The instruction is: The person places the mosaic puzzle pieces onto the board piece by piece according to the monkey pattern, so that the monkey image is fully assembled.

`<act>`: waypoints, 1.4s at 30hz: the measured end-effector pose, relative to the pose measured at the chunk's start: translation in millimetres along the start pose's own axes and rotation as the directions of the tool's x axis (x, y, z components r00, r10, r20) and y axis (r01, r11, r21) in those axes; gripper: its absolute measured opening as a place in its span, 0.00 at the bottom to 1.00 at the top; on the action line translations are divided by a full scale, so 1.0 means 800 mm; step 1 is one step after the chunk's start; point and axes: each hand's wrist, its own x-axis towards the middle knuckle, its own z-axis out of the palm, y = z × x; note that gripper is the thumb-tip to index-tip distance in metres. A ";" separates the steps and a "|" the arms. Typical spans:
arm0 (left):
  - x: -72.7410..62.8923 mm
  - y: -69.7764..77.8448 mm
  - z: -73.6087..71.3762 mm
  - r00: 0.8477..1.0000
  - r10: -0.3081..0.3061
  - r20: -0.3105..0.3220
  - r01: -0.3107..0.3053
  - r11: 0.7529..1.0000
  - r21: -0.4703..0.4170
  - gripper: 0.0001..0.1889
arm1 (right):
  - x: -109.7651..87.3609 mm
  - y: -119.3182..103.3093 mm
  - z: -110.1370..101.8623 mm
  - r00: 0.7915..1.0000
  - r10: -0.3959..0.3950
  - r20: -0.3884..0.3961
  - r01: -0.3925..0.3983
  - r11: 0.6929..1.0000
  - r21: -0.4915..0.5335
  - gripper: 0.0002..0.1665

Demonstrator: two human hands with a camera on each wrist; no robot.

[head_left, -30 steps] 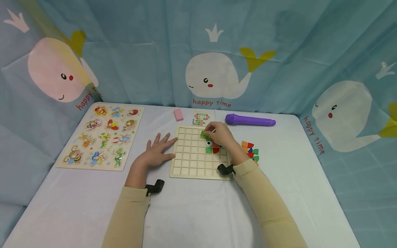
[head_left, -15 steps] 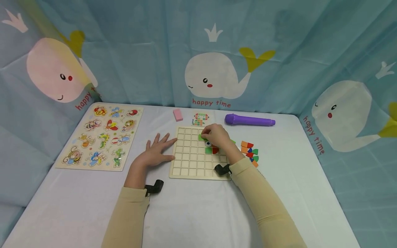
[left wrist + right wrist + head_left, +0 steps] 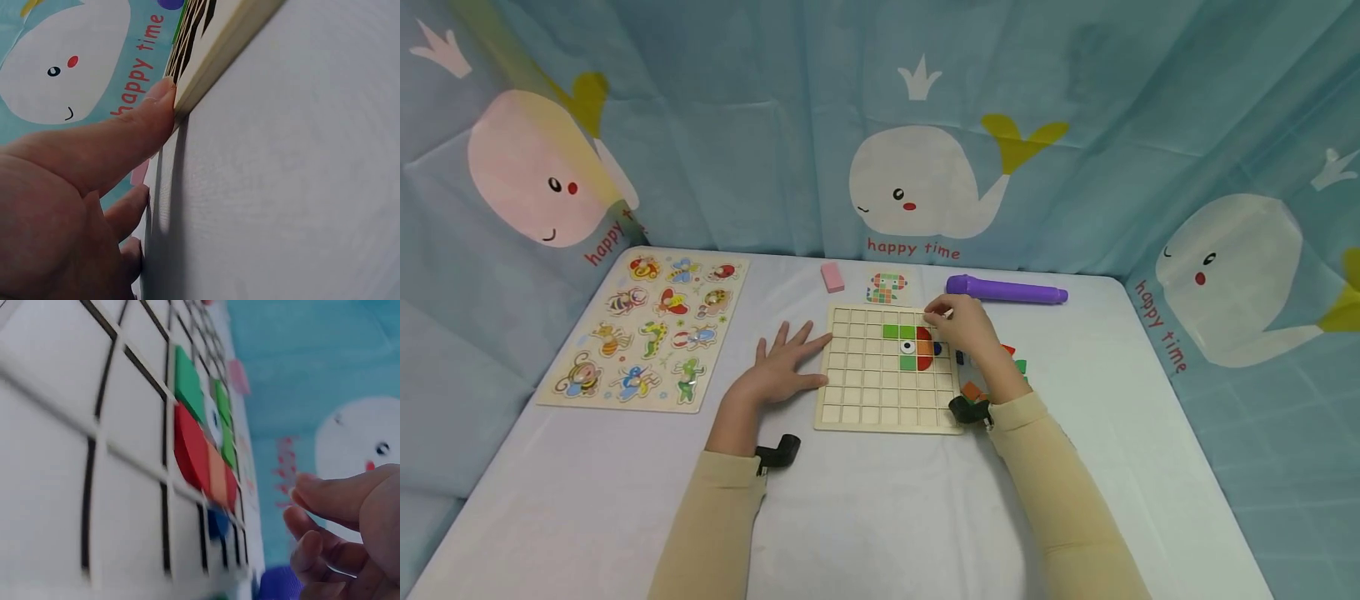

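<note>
A pale wooden grid board [image 3: 865, 392] lies on the white table. My left hand [image 3: 775, 371] is spread flat beside it, and in the left wrist view the thumb [image 3: 134, 128] touches the board's edge. Two light green square tiles [image 3: 898, 332] sit side by side in the grid's upper part. Below and right of them are an eye tile [image 3: 907, 347], a darker green tile [image 3: 187, 381], red curved tiles [image 3: 923, 363], an orange tile [image 3: 926, 348] and a blue tile [image 3: 217, 523]. Over the board's upper right edge, my right hand [image 3: 966, 329] has loosely bent fingers, with nothing visible between them.
Loose coloured tiles [image 3: 973, 391] lie right of the board, partly hidden by the right forearm. Behind the board are a pattern card [image 3: 887, 287], a pink block [image 3: 832, 277] and a purple toy microphone [image 3: 1007, 290]. An insect puzzle board [image 3: 643, 333] lies at left.
My right hand has let go of a light green tile, now lying in the grid beside the eye tile's column, and has moved right. The left hand has stayed in place.
</note>
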 end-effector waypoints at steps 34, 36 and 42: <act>0.005 -0.001 0.000 1.000 -0.010 0.018 0.010 1.000 0.004 0.40 | -0.040 0.065 -0.029 0.977 0.195 0.087 -0.186 0.977 -0.104 0.16; 0.005 -0.001 0.000 1.000 -0.012 0.017 0.012 1.000 0.009 0.40 | -0.039 0.066 -0.029 0.977 0.193 0.090 -0.184 0.978 -0.096 0.15; 0.005 -0.002 0.001 1.000 -0.014 0.015 0.014 1.000 0.015 0.41 | -0.037 0.067 -0.030 0.975 0.195 0.110 -0.184 0.978 -0.102 0.16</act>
